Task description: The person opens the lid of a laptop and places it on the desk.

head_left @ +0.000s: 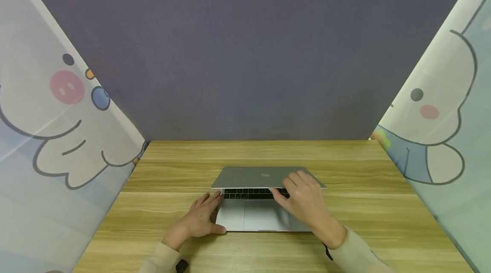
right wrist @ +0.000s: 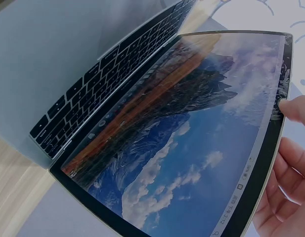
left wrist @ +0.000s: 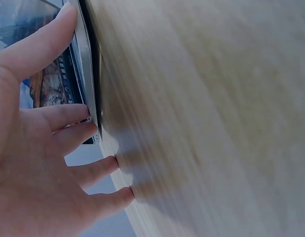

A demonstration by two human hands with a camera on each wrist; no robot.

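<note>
Centrally, we list one laptop (head_left: pixel 258 196), part-open on the worktop (head_left: pixel 383 187); our right hand (head_left: pixel 304 198) pinches the near edge of the lid (head_left: pixel 245 177), apparently bearing its tilt; our left hand (head_left: pixel 199 219), spread, touches the base's left side, seemingly steadying it.

Laptop lid (head_left: pixel 253 178) — smooth, matt metal.

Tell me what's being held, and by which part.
The right grip pinches the laptop lid by its free edge; the left grip just touches the base.
</note>
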